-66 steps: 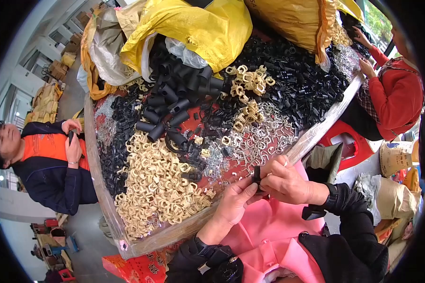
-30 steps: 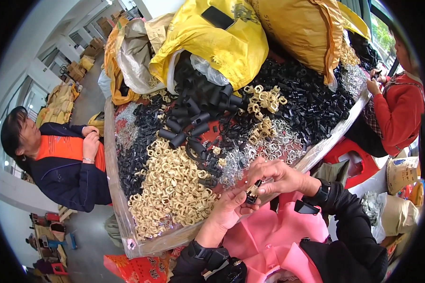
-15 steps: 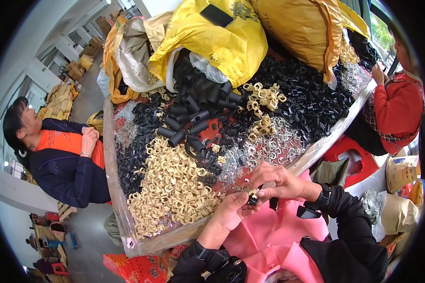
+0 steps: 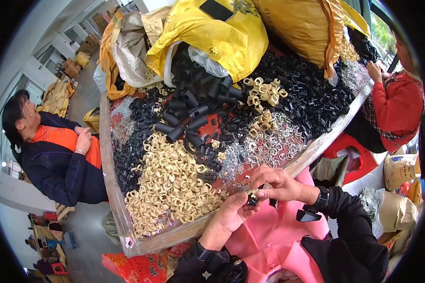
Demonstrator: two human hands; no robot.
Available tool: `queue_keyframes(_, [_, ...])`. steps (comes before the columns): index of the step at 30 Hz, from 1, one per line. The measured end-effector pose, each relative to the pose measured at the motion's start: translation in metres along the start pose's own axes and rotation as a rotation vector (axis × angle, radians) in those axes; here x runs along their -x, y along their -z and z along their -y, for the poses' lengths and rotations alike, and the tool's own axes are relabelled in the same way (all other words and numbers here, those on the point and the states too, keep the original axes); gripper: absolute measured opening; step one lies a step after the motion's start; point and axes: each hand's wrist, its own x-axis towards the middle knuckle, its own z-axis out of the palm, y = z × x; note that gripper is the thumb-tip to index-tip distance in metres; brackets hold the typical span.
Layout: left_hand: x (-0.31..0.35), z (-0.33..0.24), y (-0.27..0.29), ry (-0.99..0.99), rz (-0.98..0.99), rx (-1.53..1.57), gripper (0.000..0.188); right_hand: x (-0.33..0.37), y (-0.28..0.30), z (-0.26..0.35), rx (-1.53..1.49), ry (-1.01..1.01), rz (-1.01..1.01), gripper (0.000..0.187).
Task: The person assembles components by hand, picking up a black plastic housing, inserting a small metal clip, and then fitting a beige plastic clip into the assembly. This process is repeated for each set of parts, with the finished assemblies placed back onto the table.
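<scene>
Just above my pink apron, near the table's front edge, my two hands meet over a small black part with a beige bit on it (image 4: 253, 199). My left hand (image 4: 231, 213) grips the black part between thumb and fingers. From the right, my right hand (image 4: 279, 185) pinches at the top of the same part; its fingertips partly hide it. Left of my hands lies a big heap of beige plastic clips (image 4: 170, 188). Beyond them are silver metal rings (image 4: 274, 144) and small metal pins (image 4: 233, 158).
Black tubes (image 4: 191, 106) and small black parts (image 4: 297, 89) cover the table behind. Yellow sacks (image 4: 212, 37) stand at the far side. A wooden rim (image 4: 174, 238) borders the table. One person (image 4: 56, 151) is at the left, another (image 4: 396, 104) at the right, by a red stool (image 4: 352, 155).
My hands stay together on the small black part with barely any movement. The view has shifted slightly. The left person's hands have lowered a little.
</scene>
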Motion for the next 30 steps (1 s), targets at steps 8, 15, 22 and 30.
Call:
queue_keyframes(8, [0.001, 0.003, 0.002, 0.056, 0.035, 0.059, 0.035, -0.003, 0.007, -0.002, -0.023, 0.136, 0.096, 0.015])
queue_keyframes(15, [0.006, -0.006, -0.010, -0.016, -0.038, -0.084, 0.028, -0.011, 0.011, 0.011, -0.043, 0.020, 0.065, 0.016])
queue_keyframes(22, [0.013, -0.007, 0.000, -0.204, -0.114, -0.172, 0.025, -0.039, 0.019, -0.029, 0.629, -0.129, 0.045, 0.014])
queue_keyframes(30, [0.020, -0.008, 0.001, -0.355, -0.193, -0.201, 0.025, -0.056, -0.005, -0.058, 1.199, -0.201, 0.182, 0.015])
